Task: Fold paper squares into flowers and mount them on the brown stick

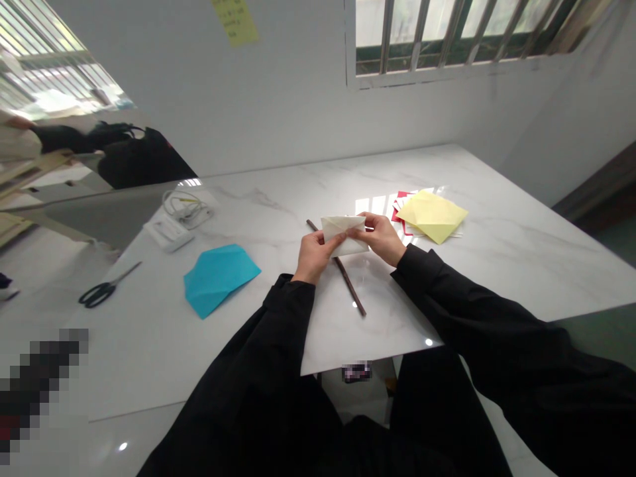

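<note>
A small white paper envelope (344, 228) is held above the table between both my hands. My left hand (317, 254) grips its left side, with the thumb lying across the front. At the right side my right hand (380, 237) has its fingers closed on the paper, the thumb near the flap's point. Beneath the envelope, a thin dark brown stick (350, 286) lies slantwise on the table, its middle partly hidden. A folded yellow paper (433, 215) is to the right of my right hand, and a folded blue paper (218, 277) lies left of my left hand.
Black-handled scissors (102, 293) rest on the marble-patterned table (258, 351) at the left. Behind them are a white box (169, 232) and a coiled white cable (191, 209). Red and white papers (401, 207) stick out under the yellow one. A wall (278, 112) with a barred window stands behind.
</note>
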`<state>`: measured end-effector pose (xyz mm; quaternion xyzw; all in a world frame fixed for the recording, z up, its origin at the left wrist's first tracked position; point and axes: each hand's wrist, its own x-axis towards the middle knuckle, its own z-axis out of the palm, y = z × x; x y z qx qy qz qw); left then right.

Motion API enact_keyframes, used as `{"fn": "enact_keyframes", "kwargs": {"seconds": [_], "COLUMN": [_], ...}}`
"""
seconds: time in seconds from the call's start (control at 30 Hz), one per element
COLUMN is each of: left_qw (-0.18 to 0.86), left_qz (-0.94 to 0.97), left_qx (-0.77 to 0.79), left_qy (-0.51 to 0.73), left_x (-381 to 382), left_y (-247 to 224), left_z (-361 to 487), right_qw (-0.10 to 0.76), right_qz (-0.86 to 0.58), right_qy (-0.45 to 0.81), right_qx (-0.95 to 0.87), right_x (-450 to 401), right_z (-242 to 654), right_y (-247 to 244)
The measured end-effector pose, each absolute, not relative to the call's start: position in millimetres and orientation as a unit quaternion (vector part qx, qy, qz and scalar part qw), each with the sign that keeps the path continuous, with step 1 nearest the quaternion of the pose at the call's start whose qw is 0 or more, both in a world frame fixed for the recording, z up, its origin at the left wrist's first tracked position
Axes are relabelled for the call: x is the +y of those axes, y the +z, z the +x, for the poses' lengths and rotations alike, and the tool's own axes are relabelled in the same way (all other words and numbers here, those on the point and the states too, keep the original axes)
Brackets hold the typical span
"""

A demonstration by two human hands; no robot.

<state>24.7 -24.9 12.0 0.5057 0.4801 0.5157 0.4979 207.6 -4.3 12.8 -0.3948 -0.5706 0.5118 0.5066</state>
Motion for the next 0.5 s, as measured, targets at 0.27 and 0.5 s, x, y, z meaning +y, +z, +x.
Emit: {"fn": "enact_keyframes", "kwargs": {"seconds": [0.27, 0.5], "left_qw": [0.498, 0.486], "left_qz": [0.505, 0.512], "left_qx": [0.484, 0.492], "left_qy": [0.512, 0.51], "left_x": [-26.6, -26.4], "left_y": [14.4, 13.8], "left_z": [25.6, 25.7], "right_qw": [0.513, 0.511], "right_qz": [-0.393, -0.394], "right_qy": [0.522, 0.525], "right_qx": [-0.556, -0.555], "right_x": [-5.4, -6.3], "right_z": [206.5, 206.6], "right_y": [14.8, 16.9]}}
